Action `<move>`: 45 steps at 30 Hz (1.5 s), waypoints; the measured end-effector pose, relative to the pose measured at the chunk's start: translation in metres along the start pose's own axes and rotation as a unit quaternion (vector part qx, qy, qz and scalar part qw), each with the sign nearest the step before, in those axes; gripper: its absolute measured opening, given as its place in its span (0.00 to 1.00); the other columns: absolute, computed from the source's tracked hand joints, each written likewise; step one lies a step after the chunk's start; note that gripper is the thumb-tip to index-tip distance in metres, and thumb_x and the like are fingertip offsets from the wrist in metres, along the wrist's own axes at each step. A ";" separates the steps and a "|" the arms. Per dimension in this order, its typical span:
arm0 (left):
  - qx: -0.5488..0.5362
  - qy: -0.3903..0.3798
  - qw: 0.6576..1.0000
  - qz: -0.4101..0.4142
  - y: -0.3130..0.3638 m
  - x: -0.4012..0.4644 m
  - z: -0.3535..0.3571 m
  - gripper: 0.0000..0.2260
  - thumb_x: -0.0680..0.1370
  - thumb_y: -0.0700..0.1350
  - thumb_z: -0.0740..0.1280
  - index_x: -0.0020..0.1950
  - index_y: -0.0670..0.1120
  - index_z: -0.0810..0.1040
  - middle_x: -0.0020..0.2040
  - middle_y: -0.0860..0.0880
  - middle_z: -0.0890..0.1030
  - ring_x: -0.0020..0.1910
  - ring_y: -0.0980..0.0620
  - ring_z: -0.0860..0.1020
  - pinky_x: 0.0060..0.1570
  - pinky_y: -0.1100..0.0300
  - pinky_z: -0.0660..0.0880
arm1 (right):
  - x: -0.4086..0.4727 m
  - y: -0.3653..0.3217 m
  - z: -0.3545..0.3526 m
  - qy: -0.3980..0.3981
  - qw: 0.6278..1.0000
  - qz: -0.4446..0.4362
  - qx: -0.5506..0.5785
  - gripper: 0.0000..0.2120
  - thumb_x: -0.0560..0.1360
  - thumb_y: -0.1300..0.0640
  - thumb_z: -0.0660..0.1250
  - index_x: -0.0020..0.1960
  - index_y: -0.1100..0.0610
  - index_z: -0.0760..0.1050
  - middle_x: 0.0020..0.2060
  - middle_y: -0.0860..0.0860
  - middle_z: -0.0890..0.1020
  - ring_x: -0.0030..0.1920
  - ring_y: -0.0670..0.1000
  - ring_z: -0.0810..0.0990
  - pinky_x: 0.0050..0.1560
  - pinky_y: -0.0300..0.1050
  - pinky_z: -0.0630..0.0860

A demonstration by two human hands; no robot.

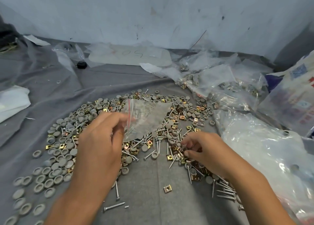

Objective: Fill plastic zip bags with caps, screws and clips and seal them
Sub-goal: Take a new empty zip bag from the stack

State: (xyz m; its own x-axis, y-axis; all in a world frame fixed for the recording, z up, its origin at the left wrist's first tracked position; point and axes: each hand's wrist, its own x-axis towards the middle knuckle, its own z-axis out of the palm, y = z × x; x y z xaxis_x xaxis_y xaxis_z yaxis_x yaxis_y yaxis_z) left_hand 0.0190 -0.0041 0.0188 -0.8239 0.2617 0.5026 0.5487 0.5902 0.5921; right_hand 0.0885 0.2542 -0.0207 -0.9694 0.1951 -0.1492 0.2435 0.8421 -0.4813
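My left hand [100,139] pinches a clear zip bag [144,117] by its red-striped mouth and holds it above the pile; a few screws show inside. Below lies a spread of grey round caps [56,167], silver screws [224,189] and brass clips [167,188] on grey cloth. My right hand [202,151] reaches into the pile's right side, fingers curled over clips and caps [175,148]. What the fingertips grip is hidden.
Several filled clear bags [226,88] are heaped at the back right. A large crumpled plastic bag [265,150] lies at the right. White paper [11,100] sits at the left, a small black object [81,64] near the back, and a pale wall [153,12] behind.
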 end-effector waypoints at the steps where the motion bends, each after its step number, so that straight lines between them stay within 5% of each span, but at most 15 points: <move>1: -0.010 -0.008 1.000 0.002 0.000 0.000 0.000 0.11 0.78 0.37 0.68 0.53 0.52 0.83 0.44 0.65 0.75 0.45 0.70 0.74 0.42 0.78 0.66 | -0.001 0.001 0.000 -0.001 1.000 -0.003 -0.010 0.08 0.76 0.53 0.73 0.50 0.41 0.81 0.41 0.40 0.81 0.44 0.41 0.78 0.45 0.36 0.75; 5: -0.073 -0.035 0.996 -0.023 0.001 -0.002 0.002 0.09 0.76 0.48 0.72 0.54 0.59 0.83 0.42 0.62 0.78 0.42 0.64 0.76 0.36 0.69 0.68 | -0.002 0.000 0.000 0.003 0.999 -0.020 -0.034 0.09 0.76 0.55 0.73 0.45 0.41 0.79 0.40 0.40 0.80 0.41 0.39 0.78 0.42 0.33 0.75; 9: -0.087 -0.061 0.994 -0.031 0.006 -0.005 0.005 0.19 0.69 0.50 0.79 0.57 0.61 0.80 0.50 0.63 0.78 0.47 0.62 0.77 0.46 0.59 0.76 | -0.006 -0.004 -0.005 0.027 0.999 -0.021 0.042 0.08 0.78 0.56 0.72 0.45 0.43 0.79 0.39 0.42 0.82 0.39 0.39 0.80 0.37 0.34 0.76; 15: -0.015 -0.094 0.995 0.023 0.014 -0.012 0.014 0.22 0.70 0.48 0.77 0.61 0.59 0.77 0.52 0.62 0.72 0.52 0.68 0.72 0.52 0.78 0.65 | -0.022 -0.047 -0.017 0.232 0.898 -0.190 0.321 0.04 0.78 0.56 0.72 0.51 0.48 0.81 0.41 0.44 0.82 0.40 0.46 0.80 0.40 0.35 0.73; 18: -0.003 -0.103 0.994 0.048 0.016 -0.014 0.016 0.20 0.71 0.48 0.74 0.63 0.54 0.79 0.57 0.59 0.70 0.53 0.68 0.72 0.55 0.80 0.63 | -0.032 -0.072 -0.008 0.302 0.875 -0.303 0.229 0.05 0.78 0.57 0.73 0.53 0.51 0.82 0.48 0.47 0.82 0.47 0.50 0.81 0.46 0.39 0.76; 21: -0.015 -0.106 0.992 0.067 0.015 -0.014 0.014 0.20 0.72 0.48 0.73 0.64 0.53 0.79 0.60 0.58 0.70 0.53 0.63 0.73 0.53 0.73 0.71 | -0.038 -0.083 0.002 0.325 0.867 -0.358 0.120 0.05 0.78 0.60 0.73 0.54 0.56 0.84 0.51 0.50 0.82 0.53 0.47 0.81 0.53 0.38 0.76; 25: -0.049 -0.098 0.990 0.091 0.019 -0.014 0.008 0.19 0.72 0.53 0.69 0.62 0.54 0.80 0.58 0.57 0.72 0.51 0.63 0.75 0.49 0.70 0.72 | -0.037 -0.084 0.012 0.322 0.880 -0.345 0.058 0.06 0.81 0.59 0.70 0.55 0.58 0.84 0.54 0.51 0.81 0.54 0.52 0.81 0.53 0.47 0.78; 30: -0.055 -0.119 0.987 0.088 0.020 -0.014 0.005 0.18 0.71 0.52 0.69 0.61 0.55 0.80 0.56 0.58 0.72 0.45 0.67 0.72 0.45 0.76 0.68 | -0.037 -0.086 0.012 0.358 0.871 -0.326 0.083 0.10 0.76 0.60 0.76 0.57 0.56 0.82 0.51 0.49 0.81 0.52 0.43 0.80 0.54 0.31 0.73; 38: -0.100 -0.108 0.989 0.028 0.020 -0.014 0.005 0.19 0.73 0.51 0.71 0.64 0.54 0.81 0.55 0.64 0.73 0.50 0.59 0.76 0.49 0.76 0.70 | -0.029 -0.072 -0.005 0.382 0.875 -0.265 0.132 0.06 0.75 0.55 0.76 0.50 0.51 0.81 0.44 0.40 0.83 0.45 0.39 0.80 0.47 0.27 0.70; 40: -0.124 -0.088 0.988 -0.002 0.017 -0.013 0.003 0.18 0.73 0.50 0.72 0.63 0.57 0.81 0.54 0.63 0.76 0.48 0.56 0.77 0.45 0.74 0.71 | -0.025 -0.052 -0.018 0.340 0.913 -0.185 0.131 0.08 0.74 0.56 0.74 0.47 0.45 0.79 0.39 0.37 0.81 0.42 0.37 0.79 0.42 0.25 0.71; 43: -0.179 -0.095 0.978 -0.049 0.013 -0.010 0.005 0.14 0.75 0.53 0.70 0.60 0.60 0.82 0.55 0.64 0.78 0.47 0.59 0.79 0.44 0.70 0.73 | -0.018 -0.024 -0.022 0.126 0.990 -0.048 0.047 0.14 0.75 0.57 0.74 0.46 0.37 0.77 0.42 0.36 0.82 0.43 0.34 0.79 0.43 0.29 0.77; 45: -0.191 -0.105 0.974 -0.060 0.012 -0.009 0.007 0.13 0.75 0.54 0.69 0.59 0.61 0.82 0.55 0.64 0.78 0.42 0.61 0.78 0.43 0.68 0.72 | -0.015 -0.014 -0.014 0.013 0.998 -0.010 -0.057 0.11 0.76 0.53 0.74 0.48 0.36 0.78 0.45 0.36 0.80 0.44 0.37 0.79 0.48 0.37 0.79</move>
State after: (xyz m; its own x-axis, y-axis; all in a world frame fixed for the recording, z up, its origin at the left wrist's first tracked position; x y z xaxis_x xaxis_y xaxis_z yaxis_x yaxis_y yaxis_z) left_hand 0.0322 0.0053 0.0170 -0.8742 0.3827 0.2988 0.4260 0.3093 0.8502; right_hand 0.0989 0.2471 0.0005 -0.9747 0.1903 -0.1170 0.2211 0.8971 -0.3826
